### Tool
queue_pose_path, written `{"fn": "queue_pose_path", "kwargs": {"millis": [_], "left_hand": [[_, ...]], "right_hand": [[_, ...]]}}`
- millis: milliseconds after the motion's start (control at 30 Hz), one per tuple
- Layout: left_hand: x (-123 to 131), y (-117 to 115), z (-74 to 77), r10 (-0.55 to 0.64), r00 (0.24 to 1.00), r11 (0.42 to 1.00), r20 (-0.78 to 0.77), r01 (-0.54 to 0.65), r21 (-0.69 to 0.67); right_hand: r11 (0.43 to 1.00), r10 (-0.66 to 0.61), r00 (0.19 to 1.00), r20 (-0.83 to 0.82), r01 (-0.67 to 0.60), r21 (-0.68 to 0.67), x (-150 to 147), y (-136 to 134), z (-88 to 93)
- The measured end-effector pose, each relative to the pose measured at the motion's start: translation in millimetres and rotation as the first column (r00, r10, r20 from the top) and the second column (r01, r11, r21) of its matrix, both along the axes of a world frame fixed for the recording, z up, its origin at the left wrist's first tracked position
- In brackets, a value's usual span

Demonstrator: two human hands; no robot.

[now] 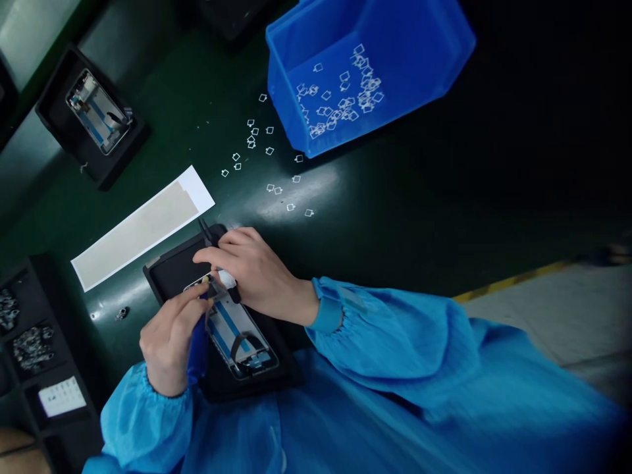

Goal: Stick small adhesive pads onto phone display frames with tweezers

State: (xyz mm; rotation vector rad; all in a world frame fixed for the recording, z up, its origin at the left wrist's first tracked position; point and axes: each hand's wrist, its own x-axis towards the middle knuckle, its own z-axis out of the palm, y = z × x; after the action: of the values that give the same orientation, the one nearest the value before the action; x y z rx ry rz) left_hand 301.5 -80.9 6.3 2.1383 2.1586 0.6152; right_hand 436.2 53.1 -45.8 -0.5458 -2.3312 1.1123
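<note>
My left hand (170, 336) grips a blue-handled tool (198, 352) and holds its tip on the top end of an opened phone frame (239, 332). The frame lies in a black jig tray (172, 266) close to my body. My right hand (251, 266) rests on the same end of the frame and holds black tweezers (207, 234), whose free end points up and away from me. Both arms wear bright blue sleeves.
A tilted blue bin (415, 52) at the top holds several small white square rings; more lie scattered on the dark green mat (266, 151). A white backing strip (143, 227) lies left. Another phone frame in a black tray (99, 112) sits top left. Compartment trays (29, 342) stand at left.
</note>
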Motion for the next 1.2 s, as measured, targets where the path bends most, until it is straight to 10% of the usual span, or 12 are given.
{"fn": "queue_pose_path", "kwargs": {"millis": [167,367,1000,1200], "left_hand": [[-2,9,-0.8,0.066,0.989,0.997,0.134,-0.07,0.023],[-9,2,-6.7,0.326,0.792,0.928,0.516,-0.373,-0.014],[-6,10,2.7,0.028,0.988,0.999,0.152,-0.023,-0.034],[-23,14,-4.2,0.321,0.679,0.89,0.66,-0.455,0.034]], "right_hand": [[1.0,-0.008,1.0,-0.008,0.008,-0.005,0,-1,1.2],[1.0,-0.012,1.0,-0.012,0.011,-0.009,0,0,1.9],[1.0,-0.018,0.999,-0.028,0.018,-0.006,-1,-1,0.8],[1.0,-0.003,1.0,0.007,0.003,-0.008,-3,-2,-1.2]]}}
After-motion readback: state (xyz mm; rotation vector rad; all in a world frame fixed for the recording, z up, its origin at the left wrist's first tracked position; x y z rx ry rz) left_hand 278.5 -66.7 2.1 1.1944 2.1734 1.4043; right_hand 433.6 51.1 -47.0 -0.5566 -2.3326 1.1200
